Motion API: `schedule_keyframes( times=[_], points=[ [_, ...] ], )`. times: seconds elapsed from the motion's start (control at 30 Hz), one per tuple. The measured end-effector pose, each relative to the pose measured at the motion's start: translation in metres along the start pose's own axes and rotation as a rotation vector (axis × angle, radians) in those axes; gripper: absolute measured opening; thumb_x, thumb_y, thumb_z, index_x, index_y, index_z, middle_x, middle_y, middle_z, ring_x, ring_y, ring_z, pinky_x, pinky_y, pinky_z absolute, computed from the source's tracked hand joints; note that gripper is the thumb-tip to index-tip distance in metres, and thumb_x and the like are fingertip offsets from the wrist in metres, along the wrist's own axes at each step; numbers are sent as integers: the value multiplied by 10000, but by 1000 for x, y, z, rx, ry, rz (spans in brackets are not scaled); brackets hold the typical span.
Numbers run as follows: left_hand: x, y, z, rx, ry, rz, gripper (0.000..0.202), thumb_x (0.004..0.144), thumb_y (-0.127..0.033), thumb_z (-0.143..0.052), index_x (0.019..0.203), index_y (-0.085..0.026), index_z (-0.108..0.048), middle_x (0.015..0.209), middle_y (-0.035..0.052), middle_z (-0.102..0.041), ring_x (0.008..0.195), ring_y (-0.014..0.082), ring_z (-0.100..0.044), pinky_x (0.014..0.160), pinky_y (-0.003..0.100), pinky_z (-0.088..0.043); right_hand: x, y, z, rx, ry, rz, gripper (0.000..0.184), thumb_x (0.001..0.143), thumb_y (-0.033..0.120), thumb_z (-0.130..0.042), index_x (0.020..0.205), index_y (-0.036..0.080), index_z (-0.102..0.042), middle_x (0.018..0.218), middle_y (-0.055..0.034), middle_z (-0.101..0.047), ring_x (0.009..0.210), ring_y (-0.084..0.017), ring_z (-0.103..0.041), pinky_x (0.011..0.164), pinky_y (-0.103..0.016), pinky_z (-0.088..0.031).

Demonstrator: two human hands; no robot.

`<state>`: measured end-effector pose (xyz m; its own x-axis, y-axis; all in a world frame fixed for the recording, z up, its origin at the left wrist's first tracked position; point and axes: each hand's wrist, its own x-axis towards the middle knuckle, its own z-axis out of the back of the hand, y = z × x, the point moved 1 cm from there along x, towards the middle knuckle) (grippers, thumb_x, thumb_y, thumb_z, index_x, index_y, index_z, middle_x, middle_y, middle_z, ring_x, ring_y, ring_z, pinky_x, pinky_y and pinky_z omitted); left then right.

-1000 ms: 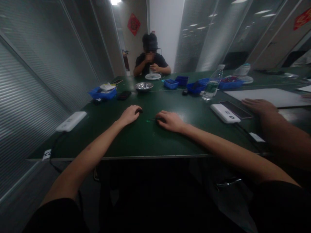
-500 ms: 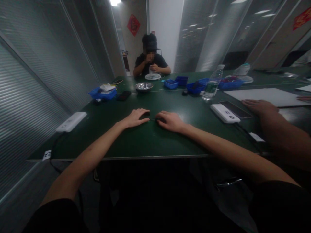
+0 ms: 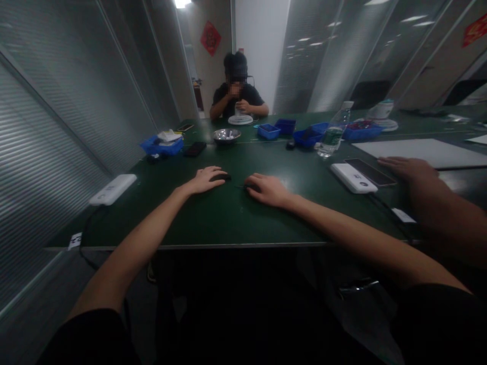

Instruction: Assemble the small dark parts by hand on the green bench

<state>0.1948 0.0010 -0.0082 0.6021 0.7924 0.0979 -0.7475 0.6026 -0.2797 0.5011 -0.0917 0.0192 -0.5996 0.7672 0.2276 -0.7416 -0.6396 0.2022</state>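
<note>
My left hand [image 3: 205,180] is low over the green table, thumb and fingers around a small black object [image 3: 222,177] whose kind I cannot make out. To its right, my right hand [image 3: 269,189] rests near the tabletop with fingers curled. A thin dark pointed piece [image 3: 240,186] sticks out of them toward the left hand; the rest of it is hidden by the fingers. A gap separates the two hands.
Beyond my hands are a metal bowl [image 3: 227,136], a black phone [image 3: 195,149], blue trays [image 3: 268,132] and a water bottle [image 3: 332,134]. White power banks [image 3: 353,178] with cables lie on both sides. A neighbour's hand [image 3: 409,167] touches a white board at right; another person sits opposite.
My left hand has moved left, away from my right hand, and the black object between its fingers shows more. My right hand stays almost in place.
</note>
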Motion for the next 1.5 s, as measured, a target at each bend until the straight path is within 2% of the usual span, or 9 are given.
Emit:
schedule_keyframes(
  times=[0.17,0.33,0.73,0.83,0.93,1.07,1.17,1.33,1.5],
  points=[
    [-5,10,7,-3,-66,-72,498,1036,-605,-451,1400,-349,-674,1573,65,-510,1490,335,-383,1211,560,-254,0,0,1,0,5,9,333,1032,362,-529,1303,202,-637,1239,-89,-683,834,-175,-634,691,-276,-414],
    [-3,-5,3,-56,-65,-147,514,1046,-567,-458,1487,-346,-603,1555,72,-532,1461,307,-430,1204,516,-302,0,0,1,5,14,8,339,1035,372,-522,1309,208,-635,1252,-92,-677,835,-177,-637,697,-278,-421],
    [1,-20,0,2,-109,-210,455,1044,-564,-480,1350,-312,-701,1506,86,-568,1421,312,-475,1192,517,-309,1,-1,-1,-19,10,3,332,1032,367,-532,1311,219,-635,1253,-89,-682,908,-199,-656,741,-288,-427],
    [3,-18,-1,-17,-114,-218,436,1045,-554,-483,1318,-304,-713,1471,84,-594,1395,294,-501,1181,498,-328,1,-1,-1,-16,6,11,333,1032,363,-528,1310,214,-636,1250,-88,-681,914,-198,-653,737,-286,-427],
    [4,-7,0,-54,-119,-185,418,1037,-537,-501,1298,-289,-713,1423,80,-627,1360,277,-525,1167,473,-352,0,0,1,0,17,8,343,1032,358,-528,1321,205,-630,1256,-93,-680,887,-190,-649,720,-284,-429],
    [2,26,7,-72,-164,8,392,1006,-524,-550,1265,-277,-710,1391,77,-649,1323,286,-548,1131,469,-389,0,1,2,6,21,-2,336,1035,361,-527,1309,199,-633,1261,-98,-680,892,-192,-647,718,-283,-435],
    [-5,58,14,-36,-218,252,337,968,-479,-620,1217,-273,-716,1377,83,-658,1319,319,-554,1116,490,-400,0,1,2,3,16,3,332,1036,361,-525,1304,197,-633,1257,-94,-678,866,-182,-641,707,-280,-431],
    [-27,112,26,91,-340,660,278,959,-406,-633,1181,-260,-716,1349,137,-673,1301,393,-568,1101,597,-385,0,1,3,5,20,5,334,1038,367,-525,1305,196,-633,1256,-97,-678,851,-178,-639,695,-281,-424],
    [-49,142,35,109,-461,926,293,924,-405,-678,1162,-241,-725,1325,156,-685,1291,418,-572,1084,612,-388,0,0,3,9,22,7,343,1040,369,-523,1321,202,-629,1276,-99,-674,894,-191,-652,710,-284,-432]
  ],
)
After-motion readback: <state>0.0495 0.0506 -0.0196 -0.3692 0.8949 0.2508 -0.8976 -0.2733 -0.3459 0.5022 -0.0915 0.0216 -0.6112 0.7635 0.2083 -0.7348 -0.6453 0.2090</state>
